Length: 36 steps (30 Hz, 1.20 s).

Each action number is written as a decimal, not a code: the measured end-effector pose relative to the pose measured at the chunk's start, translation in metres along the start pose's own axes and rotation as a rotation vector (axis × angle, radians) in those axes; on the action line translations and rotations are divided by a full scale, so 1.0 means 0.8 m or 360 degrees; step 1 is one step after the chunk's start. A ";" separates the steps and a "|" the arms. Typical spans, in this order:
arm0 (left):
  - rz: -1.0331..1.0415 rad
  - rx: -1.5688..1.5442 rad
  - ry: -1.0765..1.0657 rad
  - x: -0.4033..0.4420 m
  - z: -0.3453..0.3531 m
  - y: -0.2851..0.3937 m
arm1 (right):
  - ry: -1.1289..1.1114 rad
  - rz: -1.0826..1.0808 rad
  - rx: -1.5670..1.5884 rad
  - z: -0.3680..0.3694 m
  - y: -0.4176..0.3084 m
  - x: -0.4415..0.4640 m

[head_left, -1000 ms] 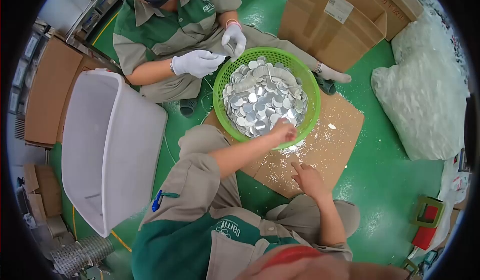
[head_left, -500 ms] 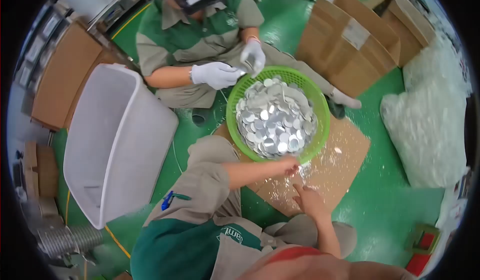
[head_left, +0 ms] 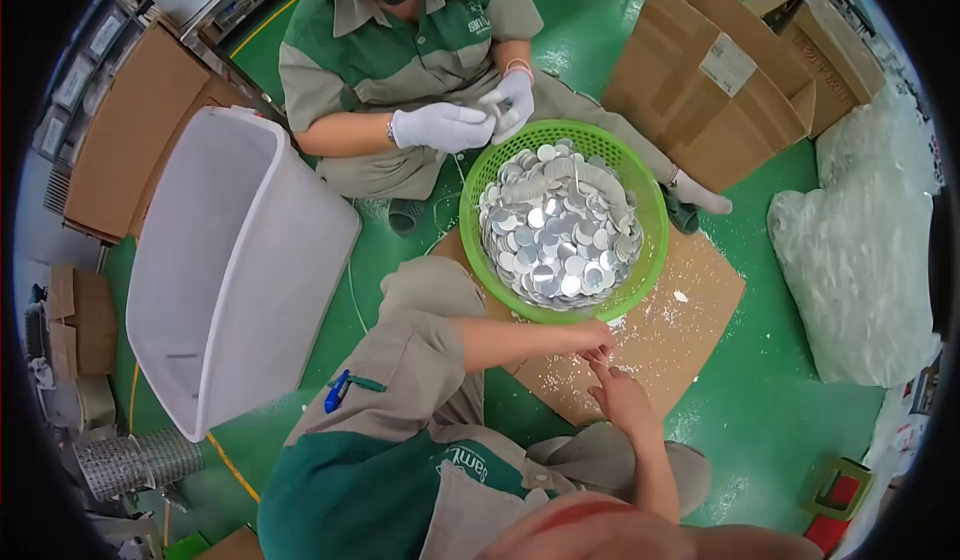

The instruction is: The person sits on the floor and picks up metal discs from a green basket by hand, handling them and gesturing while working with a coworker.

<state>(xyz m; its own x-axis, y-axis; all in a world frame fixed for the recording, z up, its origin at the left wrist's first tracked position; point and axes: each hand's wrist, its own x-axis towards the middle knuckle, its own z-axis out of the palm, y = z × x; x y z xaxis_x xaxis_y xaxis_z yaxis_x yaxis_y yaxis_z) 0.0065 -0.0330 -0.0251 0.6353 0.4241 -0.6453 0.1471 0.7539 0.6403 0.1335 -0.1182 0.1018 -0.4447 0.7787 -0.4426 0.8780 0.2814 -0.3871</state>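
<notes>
Just in front of the green basket point(head_left: 657, 260), over a sheet of cardboard point(head_left: 690, 305), my two bare hands meet. The fingers of my left hand point(head_left: 592, 338) are curled and closed; whatever they hold, if anything, is too small to make out. My right hand point(head_left: 622, 398) reaches up to it with the index finger stretched out against the left fingertips and the thumb apart. Inside the basket lies a heap of round silvery discs point(head_left: 560, 240), some in stacked rows along the top. Small white bits are scattered over the cardboard.
Across from me sits a co-worker whose white-gloved hands point(head_left: 450, 128) hold a small stack of discs. A large white tub point(head_left: 290, 270) stands on the left. At the right are cardboard boxes point(head_left: 690, 90) and a full clear plastic bag point(head_left: 850, 270).
My right hand has come up, so its index finger now meets my left fingers. My left hand has shifted slightly right. The co-worker's gloved hands have moved closer together.
</notes>
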 end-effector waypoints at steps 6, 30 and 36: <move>-0.0014 0.0049 -0.0049 0.000 0.006 0.000 | 0.0000 -0.0028 0.0004 0.001 0.000 0.002; -0.0096 0.0123 -0.0062 -0.012 0.005 0.006 | 0.0003 0.0014 0.0069 0.033 0.027 -0.001; -0.0064 -0.0009 -0.0089 0.010 -0.010 -0.007 | 0.0107 -0.0007 -0.0045 0.037 0.029 -0.003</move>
<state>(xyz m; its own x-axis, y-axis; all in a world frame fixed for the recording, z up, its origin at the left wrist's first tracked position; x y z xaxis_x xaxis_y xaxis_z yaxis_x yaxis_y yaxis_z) 0.0043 -0.0298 -0.0374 0.6703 0.3651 -0.6460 0.1692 0.7725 0.6121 0.1497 -0.1305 0.0700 -0.4363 0.8132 -0.3852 0.8812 0.2997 -0.3656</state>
